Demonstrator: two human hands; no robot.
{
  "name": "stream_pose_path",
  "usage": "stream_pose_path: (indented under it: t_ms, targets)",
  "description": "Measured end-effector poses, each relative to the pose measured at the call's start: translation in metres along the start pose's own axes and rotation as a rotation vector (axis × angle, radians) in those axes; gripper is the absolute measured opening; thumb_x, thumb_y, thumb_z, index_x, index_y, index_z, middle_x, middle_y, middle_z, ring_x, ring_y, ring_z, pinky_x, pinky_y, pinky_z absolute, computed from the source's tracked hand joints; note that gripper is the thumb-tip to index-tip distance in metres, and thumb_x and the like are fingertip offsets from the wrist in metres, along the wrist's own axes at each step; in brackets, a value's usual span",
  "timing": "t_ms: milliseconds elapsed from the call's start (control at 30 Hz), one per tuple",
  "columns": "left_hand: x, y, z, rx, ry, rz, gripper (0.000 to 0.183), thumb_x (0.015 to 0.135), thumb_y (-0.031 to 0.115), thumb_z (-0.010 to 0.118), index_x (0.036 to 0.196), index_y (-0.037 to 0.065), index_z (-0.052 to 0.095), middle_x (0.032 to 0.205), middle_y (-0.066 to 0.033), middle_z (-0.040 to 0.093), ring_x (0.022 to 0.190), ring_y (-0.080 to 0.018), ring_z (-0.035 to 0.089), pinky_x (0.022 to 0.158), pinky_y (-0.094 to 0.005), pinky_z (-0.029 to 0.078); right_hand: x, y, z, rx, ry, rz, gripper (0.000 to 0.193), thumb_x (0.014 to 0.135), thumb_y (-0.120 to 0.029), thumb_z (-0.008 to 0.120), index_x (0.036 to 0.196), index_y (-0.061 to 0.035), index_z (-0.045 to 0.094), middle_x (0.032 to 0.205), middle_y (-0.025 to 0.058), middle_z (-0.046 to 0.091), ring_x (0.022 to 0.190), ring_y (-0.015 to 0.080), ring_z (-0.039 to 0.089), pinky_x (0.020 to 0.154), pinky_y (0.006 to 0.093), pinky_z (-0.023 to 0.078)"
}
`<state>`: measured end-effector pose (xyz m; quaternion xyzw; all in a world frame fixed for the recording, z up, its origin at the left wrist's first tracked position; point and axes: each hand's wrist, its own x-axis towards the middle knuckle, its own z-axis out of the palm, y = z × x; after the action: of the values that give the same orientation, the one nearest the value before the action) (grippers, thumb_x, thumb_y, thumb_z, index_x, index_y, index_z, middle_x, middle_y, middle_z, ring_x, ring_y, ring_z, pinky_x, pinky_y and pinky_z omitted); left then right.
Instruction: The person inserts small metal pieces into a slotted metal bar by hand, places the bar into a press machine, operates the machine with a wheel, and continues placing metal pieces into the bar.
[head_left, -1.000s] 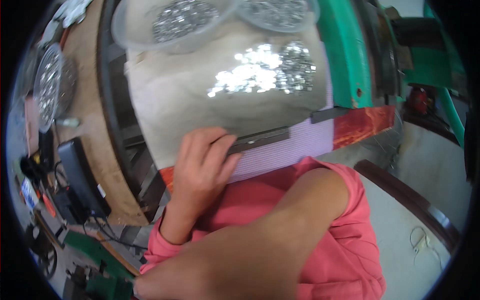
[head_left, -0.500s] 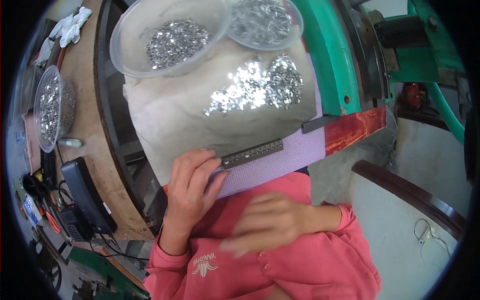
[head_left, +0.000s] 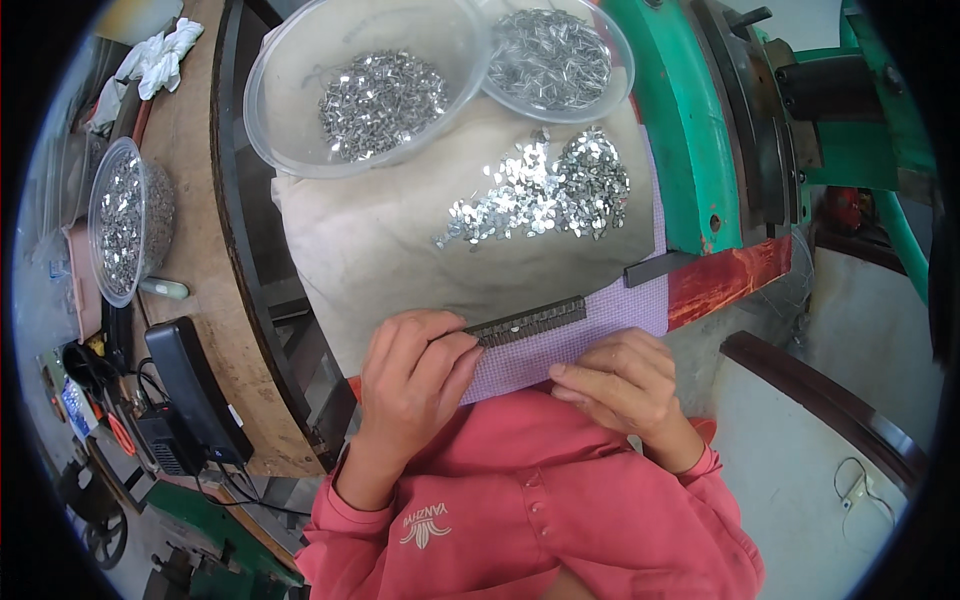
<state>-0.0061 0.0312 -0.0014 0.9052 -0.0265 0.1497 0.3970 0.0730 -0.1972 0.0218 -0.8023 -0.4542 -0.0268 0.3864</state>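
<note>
Slotted dark metal bar: lies aslant near the front edge of the work surface, where beige cloth meets purple woven cloth. Left hand grips its left end, fingers curled over it.

Change: right hand, in front of the chest 0.5 s ago, is now at the purple cloth's near edge, just beside the bar. Fingers curled in, thumb to fingertips; cannot tell whether a small piece is between them. Judgement: 2 hands are now placed to work at the bar.

Surroundings: loose pile of shiny metal pieces beyond the bar; behind it, 2 clear plastic tubs holding more. Plain dark bar to the right, apart, near green machine frame.

Obstruction: left fingers hide the slotted bar's left end.
</note>
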Motion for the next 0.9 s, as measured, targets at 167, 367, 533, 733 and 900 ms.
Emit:
stream_pose_path:
  t_ms: [167,367,533,733,900]
  targets:
    - [0.002,0.001,0.000,0.019,-0.017,-0.016,0.025,0.069,0.004,0.079,0.090,0.006,0.065,0.098,-0.0061,0.066,0.089,-0.0268,0.064,0.075,-0.0372,0.048,0.009,0.004,0.005,-0.159,0.035,-0.010,0.035,0.060,-0.011,0.087,0.093,-0.0129,0.078,0.091,0.0018,0.065,0.087,0.0226,0.061,0.070,0.0318,0.051]
    - [0.003,0.004,-0.001,0.034,-0.043,-0.027,0.027,0.068,0.002,0.081,0.089,0.004,0.064,0.097,-0.0090,0.066,0.088,-0.0297,0.063,0.076,-0.0394,0.049,0.021,0.011,0.009,-0.187,-0.036,-0.048,0.028,0.066,-0.018,0.074,0.094,-0.0148,0.077,0.101,0.0009,0.066,0.099,0.0227,0.059,0.080,0.0368,0.051]
    - [0.000,0.003,-0.001,0.009,-0.043,-0.045,0.032,0.069,0.004,0.082,0.094,0.005,0.063,0.099,-0.0091,0.066,0.090,-0.0300,0.063,0.078,-0.0398,0.049,0.038,0.011,0.012,-0.239,-0.166,-0.112,0.019,0.071,-0.016,0.076,0.090,-0.0132,0.074,0.104,0.0022,0.067,0.102,0.0248,0.059,0.084,0.0407,0.050]
    - [-0.001,0.000,-0.002,-0.006,-0.059,-0.044,0.031,0.071,0.010,0.081,0.099,0.005,0.066,0.105,-0.0066,0.064,0.096,-0.0273,0.061,0.080,-0.0387,0.048,0.043,0.010,0.017,-0.261,-0.276,-0.086,0.021,0.078,-0.018,0.060,0.096,-0.0092,0.068,0.110,0.0036,0.064,0.110,0.0226,0.059,0.098,0.0409,0.046]
    - [0.001,0.000,-0.003,-0.004,-0.078,-0.047,0.035,0.069,0.009,0.083,0.100,0.004,0.067,0.103,-0.0073,0.064,0.094,-0.0281,0.062,0.080,-0.0392,0.048,0.045,0.013,0.011,-0.189,-0.294,-0.034,0.023,0.077,-0.022,0.070,0.097,-0.0112,0.069,0.112,0.0028,0.063,0.113,0.0240,0.056,0.100,0.0442,0.043]
